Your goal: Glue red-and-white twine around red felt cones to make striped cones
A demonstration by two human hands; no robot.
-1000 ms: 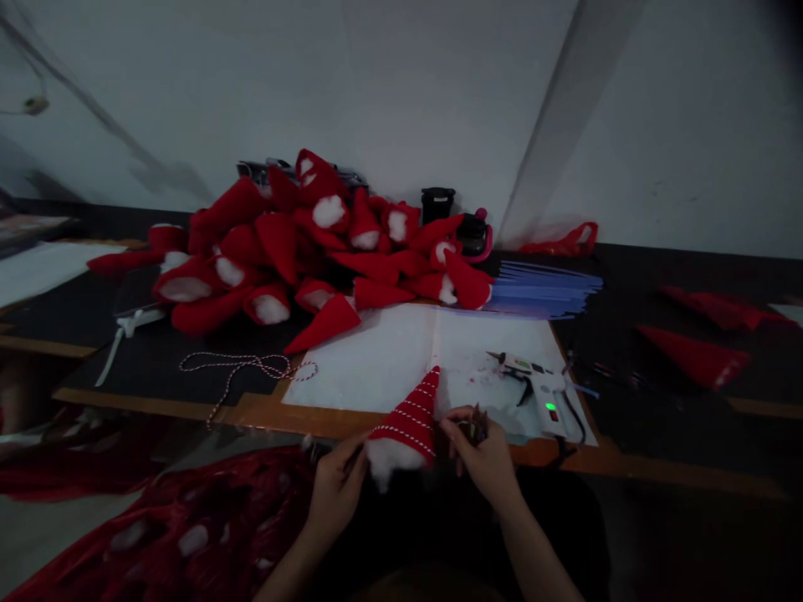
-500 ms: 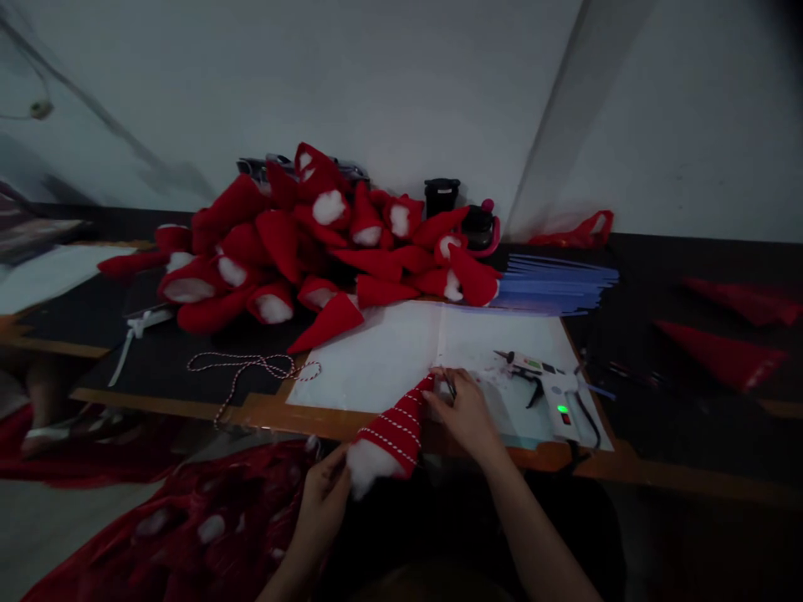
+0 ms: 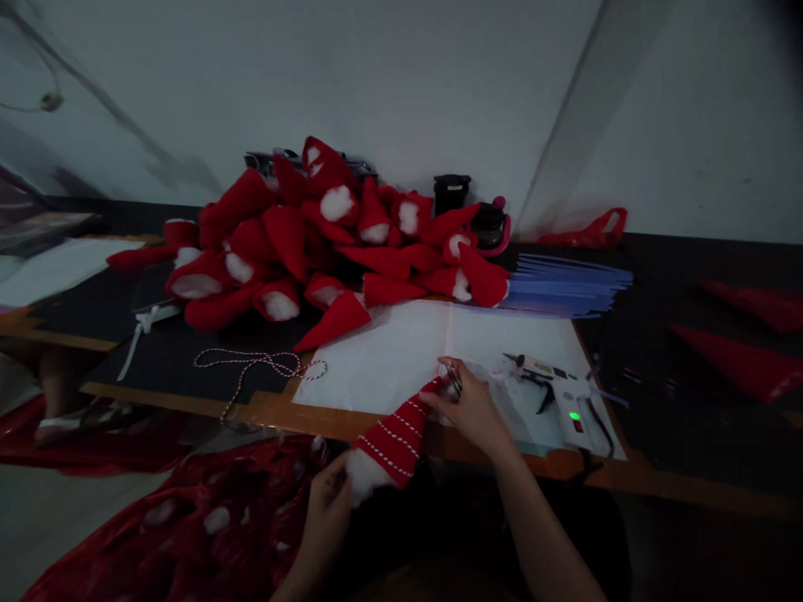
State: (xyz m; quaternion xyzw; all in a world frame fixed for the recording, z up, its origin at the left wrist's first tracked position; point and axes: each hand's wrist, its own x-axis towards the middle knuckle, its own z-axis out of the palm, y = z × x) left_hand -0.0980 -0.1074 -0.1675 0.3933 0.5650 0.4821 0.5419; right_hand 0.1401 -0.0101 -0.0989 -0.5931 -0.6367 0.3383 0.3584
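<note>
A red cone hat (image 3: 394,436) with dotted white cord around it hangs tilted at the table's front edge, white stuffing showing at its wide end. My left hand (image 3: 329,497) grips that wide end by the stuffing. Up at the narrow tip, my right hand (image 3: 467,405) has its fingers closed on the hat, and a small dark tool, too blurred to name, sits between the same fingers. White paper (image 3: 376,359) lies beneath the tip. Right of my right hand, a white glue gun (image 3: 561,389) with a green light rests on the paper.
Red stuffed cones (image 3: 285,238) are heaped at the back. Blue strips (image 3: 570,286) lie right of them. A red-and-white cord (image 3: 251,359) is at the left. Flat red pieces (image 3: 740,359) lie far right. A red bag of cones (image 3: 213,518) stands below; a person's foot (image 3: 59,428) shows left.
The view has shifted slightly, so the table things appear a little farther right. The hat has turned slightly in my hands, and my right fingers have shifted around the dark tool.
</note>
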